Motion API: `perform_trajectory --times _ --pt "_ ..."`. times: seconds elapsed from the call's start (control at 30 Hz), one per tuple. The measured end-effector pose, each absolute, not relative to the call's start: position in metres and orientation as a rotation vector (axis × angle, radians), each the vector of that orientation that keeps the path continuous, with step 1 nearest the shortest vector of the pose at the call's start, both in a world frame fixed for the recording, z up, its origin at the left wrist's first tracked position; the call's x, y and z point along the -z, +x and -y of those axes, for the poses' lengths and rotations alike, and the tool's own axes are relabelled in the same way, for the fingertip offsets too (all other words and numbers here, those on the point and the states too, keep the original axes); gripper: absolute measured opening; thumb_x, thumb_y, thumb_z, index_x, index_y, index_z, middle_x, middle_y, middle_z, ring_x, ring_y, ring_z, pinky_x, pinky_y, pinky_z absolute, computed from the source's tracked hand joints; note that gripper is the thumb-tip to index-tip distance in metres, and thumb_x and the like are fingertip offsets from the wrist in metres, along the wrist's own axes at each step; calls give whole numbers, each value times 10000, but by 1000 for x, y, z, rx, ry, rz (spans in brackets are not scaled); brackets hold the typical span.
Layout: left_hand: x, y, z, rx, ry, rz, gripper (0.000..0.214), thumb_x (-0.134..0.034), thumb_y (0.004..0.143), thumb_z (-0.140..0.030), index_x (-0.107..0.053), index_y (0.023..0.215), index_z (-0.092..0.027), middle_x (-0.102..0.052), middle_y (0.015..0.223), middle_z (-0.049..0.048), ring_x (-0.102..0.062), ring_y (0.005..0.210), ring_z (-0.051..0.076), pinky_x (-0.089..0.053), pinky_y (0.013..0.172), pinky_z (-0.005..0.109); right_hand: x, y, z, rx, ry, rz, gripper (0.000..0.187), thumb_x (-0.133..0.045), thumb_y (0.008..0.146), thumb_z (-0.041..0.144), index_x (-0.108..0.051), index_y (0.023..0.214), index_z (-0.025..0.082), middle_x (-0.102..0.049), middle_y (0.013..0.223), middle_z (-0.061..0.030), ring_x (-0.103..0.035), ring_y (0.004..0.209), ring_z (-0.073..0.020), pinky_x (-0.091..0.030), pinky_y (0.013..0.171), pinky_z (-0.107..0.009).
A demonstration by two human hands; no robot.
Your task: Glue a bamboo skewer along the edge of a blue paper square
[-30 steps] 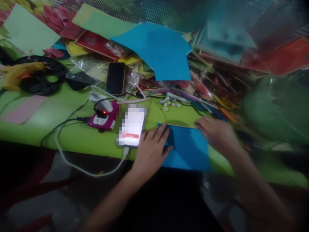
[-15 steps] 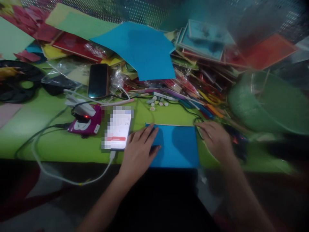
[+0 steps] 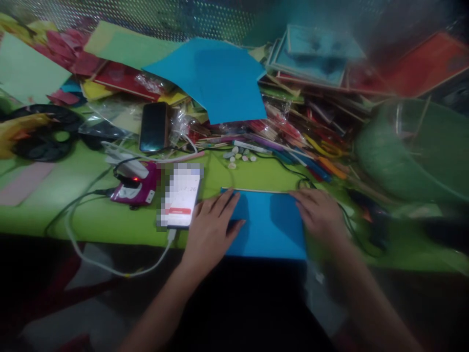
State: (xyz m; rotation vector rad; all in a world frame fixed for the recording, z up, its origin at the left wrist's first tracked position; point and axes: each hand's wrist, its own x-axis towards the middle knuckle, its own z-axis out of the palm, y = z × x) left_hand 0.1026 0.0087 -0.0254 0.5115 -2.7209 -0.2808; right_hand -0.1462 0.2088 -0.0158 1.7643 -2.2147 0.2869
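Apart from each other, the left hand (image 3: 210, 227) rests flat on the blue sheet (image 3: 267, 230) at the near edge of the bench (image 3: 32, 220), and the right hand (image 3: 320, 212), whose grip I cannot tell, touches its far right corner, so the step seems edge-aligning, next calling for even pressure.
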Motion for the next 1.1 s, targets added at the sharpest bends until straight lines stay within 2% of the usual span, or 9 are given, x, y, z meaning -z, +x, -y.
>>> perform_trajectory --times 0.3,0.6,1.1 --pt "25 99 -8 211 524 2717 545 -512 1141 -426 -530 1574 -96 -614 1552 61 -568 1239 309 -461 967 472 14 -142 -207 -276 1766 2192 334 -564 1076 193 -726 1367 179 -713 1232 -84 -616 1107 -234 -465 906 -392" --pt "23 93 -5 150 538 2723 513 -508 1137 -417 -598 1519 -87 -664 1454 86 -558 1150 329 -476 901 475 17 -142 -208 -286 1800 2140 333 -589 1063 183 -727 1362 136 -713 1247 -79 -599 1121 -255 -461 954 -395" --pt "24 90 -7 172 577 2736 502 -555 1120 -413 -609 1511 -103 -656 1481 62 -575 1137 318 -456 905 486 16 -142 -208 -257 1811 2141 332 -559 1078 200 -712 1364 131 -715 1239 -89 -616 1132 -268 -446 929 -411"
